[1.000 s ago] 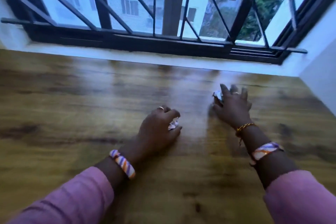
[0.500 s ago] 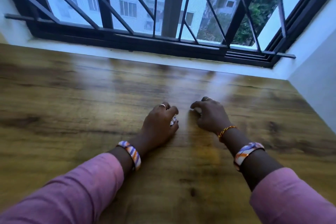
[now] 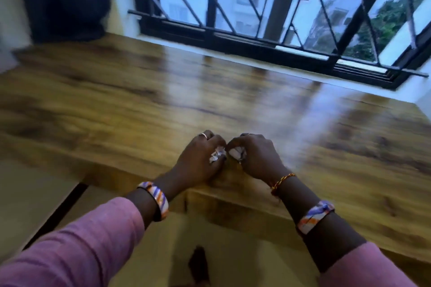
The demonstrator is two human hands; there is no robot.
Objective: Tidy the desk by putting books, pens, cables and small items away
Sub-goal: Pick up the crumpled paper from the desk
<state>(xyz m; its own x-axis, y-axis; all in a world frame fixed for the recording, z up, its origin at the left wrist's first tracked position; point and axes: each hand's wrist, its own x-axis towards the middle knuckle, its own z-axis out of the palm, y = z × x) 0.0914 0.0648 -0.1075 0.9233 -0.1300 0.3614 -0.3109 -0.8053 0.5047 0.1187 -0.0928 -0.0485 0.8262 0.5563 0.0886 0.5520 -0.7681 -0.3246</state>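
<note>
While resting on the desk (image 3: 140,105), both hands clutch paper scraps (crumpled): left hand (image 3: 200,161), right hand (image 3: 254,156)

View: head camera — single, wide-angle
Position: above the near edge of the wooden desk (image 3: 163,100)
Facing: forward and down, tilted, toward the barred window (image 3: 291,7)
Nearness: close — forearms fill the lower frame
Shared scene: only one view given

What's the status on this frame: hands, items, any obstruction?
Left hand grips crumpled paper. Right hand grips second paper wad. Both at desk near edge. Nothing in the way.
</note>
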